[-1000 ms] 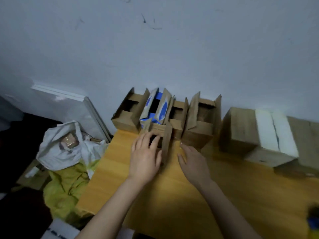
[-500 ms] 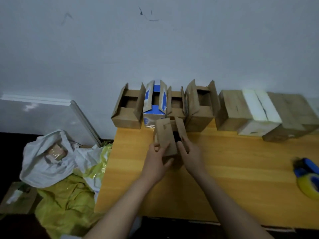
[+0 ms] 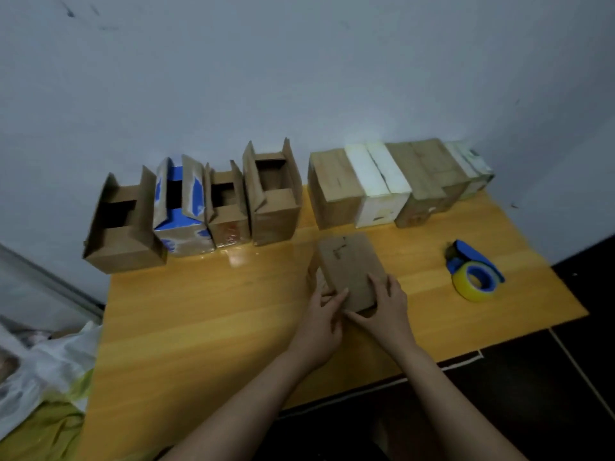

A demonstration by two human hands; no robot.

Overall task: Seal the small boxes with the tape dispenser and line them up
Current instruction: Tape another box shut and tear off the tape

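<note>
A small brown cardboard box (image 3: 349, 267) with its flaps folded down lies on the yellow table (image 3: 199, 327), in front of the row of boxes. My left hand (image 3: 324, 314) grips its left near corner, thumb on top. From the right, my right hand (image 3: 387, 306) holds the near edge, fingers on the lid. A blue tape dispenser with a yellow roll (image 3: 474, 276) lies on the table to the right, untouched. By the wall stand several open boxes (image 3: 273, 197), one of them blue and white (image 3: 181, 211), and to their right several closed boxes (image 3: 332, 188).
The table's near edge runs diagonally below my forearms, with dark floor beyond it. White and yellow plastic bags (image 3: 50, 371) lie on the floor at the left, by a pale panel (image 3: 40, 281) that leans on the wall.
Both hands drew the small box from the front of the open row toward me and to the right, and its flaps went from standing up to folded down. The tape dispenser has come fully into view.
</note>
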